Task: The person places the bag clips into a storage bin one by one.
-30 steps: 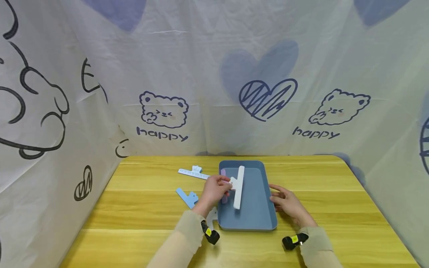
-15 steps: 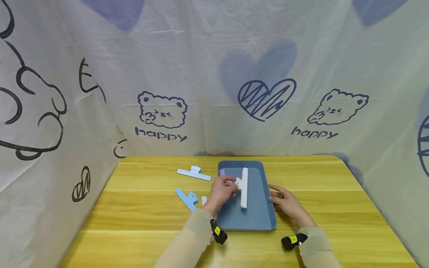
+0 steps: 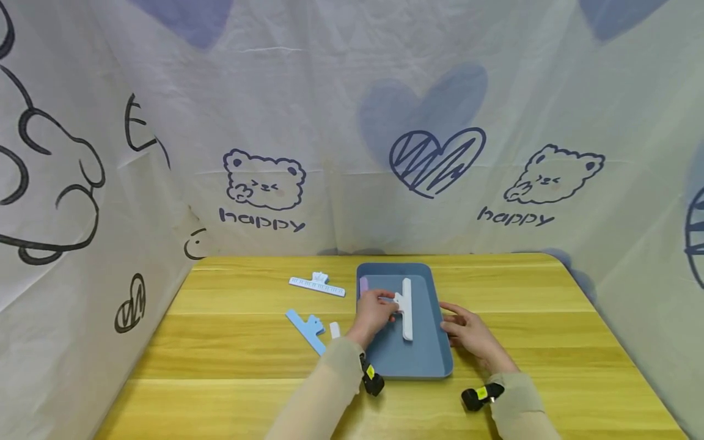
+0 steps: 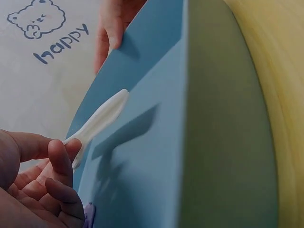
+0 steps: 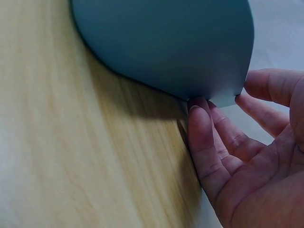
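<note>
My left hand (image 3: pixel 376 316) pinches the grip of a white long-bar bag clip (image 3: pixel 407 313) between thumb and fingers, over the blue-grey tray (image 3: pixel 428 357). In the left wrist view the clip (image 4: pixel 105 113) hangs above the tray floor, its shadow apart from it. A purple clip (image 3: pixel 364 285) lies along the tray's left side, partly hidden by that hand. At the tray's right wall my right hand (image 3: pixel 470 335) rests with loosely bent fingers. In the right wrist view its fingertips (image 5: pixel 199 121) touch the lower edge and rim of the wall.
Left of the tray lie a pale blue clip with ruler marks (image 3: pixel 317 285) and a blue clip (image 3: pixel 306 332). Another white piece (image 3: pixel 335 330) shows beside the left forearm, mostly covered. A printed cloth (image 3: pixel 352 122) hangs behind the wooden table (image 3: pixel 220 348).
My left hand has carried the white clip rightward, from the tray's left side toward its middle, and the clip's bar has turned slightly. The right hand stays at the tray's wall.
</note>
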A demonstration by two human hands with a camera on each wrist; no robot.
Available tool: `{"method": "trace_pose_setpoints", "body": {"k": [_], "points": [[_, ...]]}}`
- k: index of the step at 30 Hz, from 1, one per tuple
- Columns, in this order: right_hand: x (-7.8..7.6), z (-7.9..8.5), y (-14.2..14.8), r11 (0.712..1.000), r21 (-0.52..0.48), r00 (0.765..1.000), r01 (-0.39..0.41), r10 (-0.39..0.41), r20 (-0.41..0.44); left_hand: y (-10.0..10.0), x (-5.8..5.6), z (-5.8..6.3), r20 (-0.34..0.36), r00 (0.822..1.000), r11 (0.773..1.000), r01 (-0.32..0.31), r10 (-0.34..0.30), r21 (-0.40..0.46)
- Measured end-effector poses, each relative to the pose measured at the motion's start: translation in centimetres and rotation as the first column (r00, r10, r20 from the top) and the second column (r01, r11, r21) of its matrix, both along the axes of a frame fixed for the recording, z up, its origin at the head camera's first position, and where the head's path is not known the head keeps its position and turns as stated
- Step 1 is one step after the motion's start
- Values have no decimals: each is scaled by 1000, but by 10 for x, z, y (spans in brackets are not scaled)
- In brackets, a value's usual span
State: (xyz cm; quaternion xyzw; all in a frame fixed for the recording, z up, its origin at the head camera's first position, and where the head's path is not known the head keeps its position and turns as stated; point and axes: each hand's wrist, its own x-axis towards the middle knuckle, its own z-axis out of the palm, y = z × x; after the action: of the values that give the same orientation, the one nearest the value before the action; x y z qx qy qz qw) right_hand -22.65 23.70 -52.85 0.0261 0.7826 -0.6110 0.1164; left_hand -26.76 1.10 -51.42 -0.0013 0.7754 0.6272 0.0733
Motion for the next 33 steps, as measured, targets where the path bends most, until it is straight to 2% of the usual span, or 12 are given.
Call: {"method": "trace_pose_setpoints", "body": {"k": [7,16,22,25,28,33], "points": [[-1,0,-2,1000,1,1000,14,-14,6,4,-6,-3,22,1000,1000,-22,22,-19],[-1,0,-3,1000,11,1000,15,-15,1,8,-7,-5,47,999,1000,-18,19,-6],[-1,0,-3,1000,6,1000,18,-19,15,12,-8,-5,46,999,999,-11,13,-33],[0,-1,-2,1000,-2,1000,15,-15,12,13,-7,-4,55,998,999,24,-22,-46],[1,-1,-2,1000,-10,1000,11,-11,6,13,-7,-3,68,994,996,83,-81,-24],[0,-1,-1,1000,-10,1000,8,-8,6,14,-9,-3,118,975,982,187,-188,22]]}}
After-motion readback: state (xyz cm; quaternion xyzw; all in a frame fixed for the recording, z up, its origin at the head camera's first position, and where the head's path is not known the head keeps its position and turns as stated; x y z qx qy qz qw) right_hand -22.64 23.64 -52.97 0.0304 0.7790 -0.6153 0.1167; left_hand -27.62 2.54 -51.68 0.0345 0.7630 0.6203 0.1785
